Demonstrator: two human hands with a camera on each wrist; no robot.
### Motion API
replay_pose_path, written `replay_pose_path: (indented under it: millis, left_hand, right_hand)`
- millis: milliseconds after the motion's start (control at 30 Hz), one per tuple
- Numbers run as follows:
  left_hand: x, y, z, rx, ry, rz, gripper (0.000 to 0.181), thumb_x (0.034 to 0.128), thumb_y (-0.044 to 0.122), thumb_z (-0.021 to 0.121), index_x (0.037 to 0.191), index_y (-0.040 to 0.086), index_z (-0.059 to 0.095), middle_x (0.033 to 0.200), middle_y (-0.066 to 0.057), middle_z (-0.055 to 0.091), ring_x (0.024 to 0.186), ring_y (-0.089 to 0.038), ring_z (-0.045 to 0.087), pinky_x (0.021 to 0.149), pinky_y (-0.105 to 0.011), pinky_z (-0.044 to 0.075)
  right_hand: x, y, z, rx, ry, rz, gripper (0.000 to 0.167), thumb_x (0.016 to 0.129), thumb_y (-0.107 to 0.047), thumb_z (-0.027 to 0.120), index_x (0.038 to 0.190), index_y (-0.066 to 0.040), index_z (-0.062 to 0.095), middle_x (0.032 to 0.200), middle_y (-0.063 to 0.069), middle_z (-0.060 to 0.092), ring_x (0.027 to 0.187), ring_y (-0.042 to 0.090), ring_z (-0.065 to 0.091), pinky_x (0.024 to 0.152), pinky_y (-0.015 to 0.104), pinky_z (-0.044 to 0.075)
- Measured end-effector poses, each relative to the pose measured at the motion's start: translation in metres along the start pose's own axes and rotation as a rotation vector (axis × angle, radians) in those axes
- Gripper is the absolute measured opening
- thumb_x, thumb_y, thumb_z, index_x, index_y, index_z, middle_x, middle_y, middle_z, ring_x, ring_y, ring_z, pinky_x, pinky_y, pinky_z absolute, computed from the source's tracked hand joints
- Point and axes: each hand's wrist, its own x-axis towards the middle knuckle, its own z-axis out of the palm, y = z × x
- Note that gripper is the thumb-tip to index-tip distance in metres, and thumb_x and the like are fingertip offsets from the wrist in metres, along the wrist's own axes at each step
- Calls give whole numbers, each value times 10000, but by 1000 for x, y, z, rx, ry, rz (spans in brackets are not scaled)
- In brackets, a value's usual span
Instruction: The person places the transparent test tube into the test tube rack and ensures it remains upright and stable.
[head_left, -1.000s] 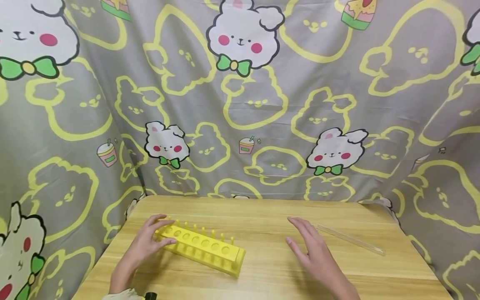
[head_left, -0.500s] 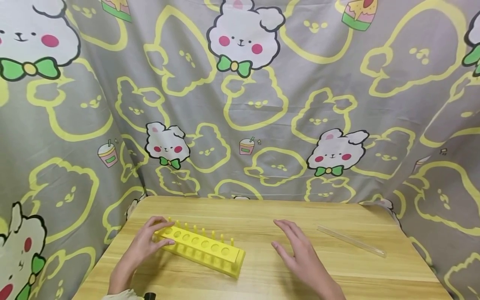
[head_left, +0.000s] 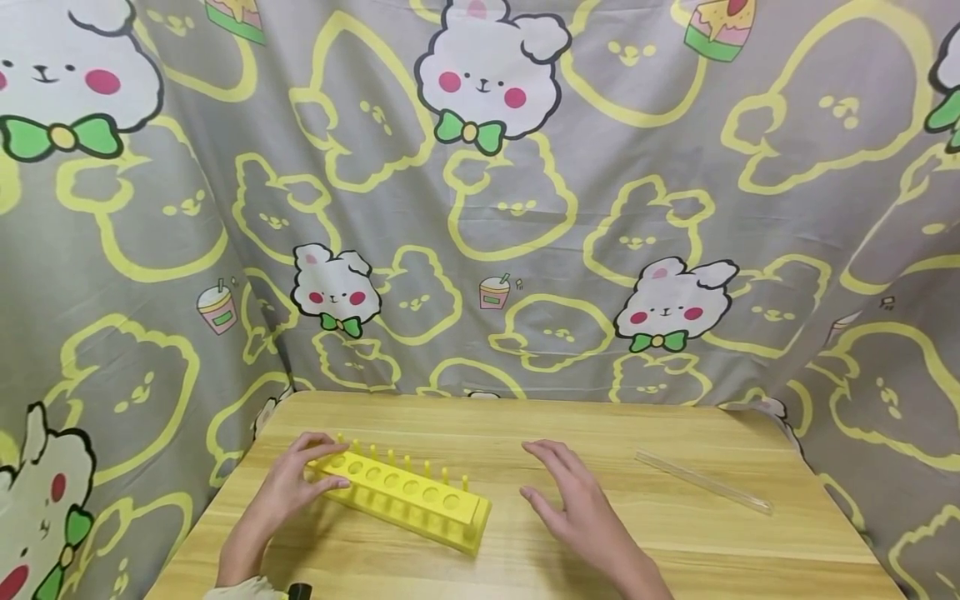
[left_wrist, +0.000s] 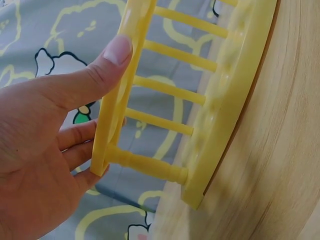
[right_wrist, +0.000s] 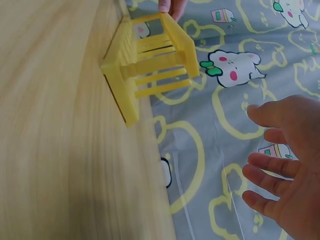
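Note:
A yellow rack with a row of round holes and upright pegs stands slantwise on the wooden table. My left hand grips its left end, thumb on the near side and fingers on the far side; the left wrist view shows the thumb and fingers of the hand around the rack's top bar. Right of the rack, my right hand hovers with parted, slightly bent fingers, holding nothing. In the right wrist view this hand is apart from the rack.
A clear tube lies slantwise on the right part of the table. Behind and at both sides hangs a grey patterned curtain. A small black object shows at the bottom edge, by the left sleeve.
My right hand has moved left, away from the clear tube and closer to the rack's right end. The left hand and the rack have stayed in place.

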Motion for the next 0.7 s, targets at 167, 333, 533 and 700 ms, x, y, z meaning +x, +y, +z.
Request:
replay_pose_path:
  millis: [167, 333, 533, 700]
  left_hand:
    - [0, -1, 0, -3, 3, 6, 527, 688, 182, 943, 1166, 49, 766, 1151, -90, 628, 1024, -312, 648, 809, -527, 584]
    - [0, -2, 0, -6, 3, 12, 520, 696, 185, 938, 1168, 52, 765, 1153, -95, 630, 1019, -312, 649, 805, -517, 585]
    - [-1, -2, 0, -10, 12, 15, 513, 686, 159, 942, 1157, 53, 769, 1137, -84, 631, 991, -292, 645, 790, -483, 588]
    - [-1, -1, -1, -14, -5, 0, 513, 700, 164, 937, 1167, 41, 763, 1155, -109, 627, 1013, -309, 642, 810, -523, 583]
  right_hand:
    - [2, -5, 8, 9, -26, -19, 571, 895, -183, 831, 1414, -169, 593, 1362, -46, 584, 1252, 140, 574, 997, 397, 554]
    - [5, -12, 15, 31, -42, -44, 545, 891, -177, 832, 1388, -134, 610, 1347, -21, 597, 1250, 157, 577, 1000, 390, 553]
    - [8, -19, 25, 46, -68, -63, 514, 899, -189, 822, 1362, -93, 620, 1342, -13, 596, 1263, 167, 563, 1013, 392, 544]
    - [9, -25, 31, 70, -69, -73, 500, 907, -196, 813, 1357, -88, 625, 1346, -9, 598, 1270, 175, 560, 1024, 407, 537]
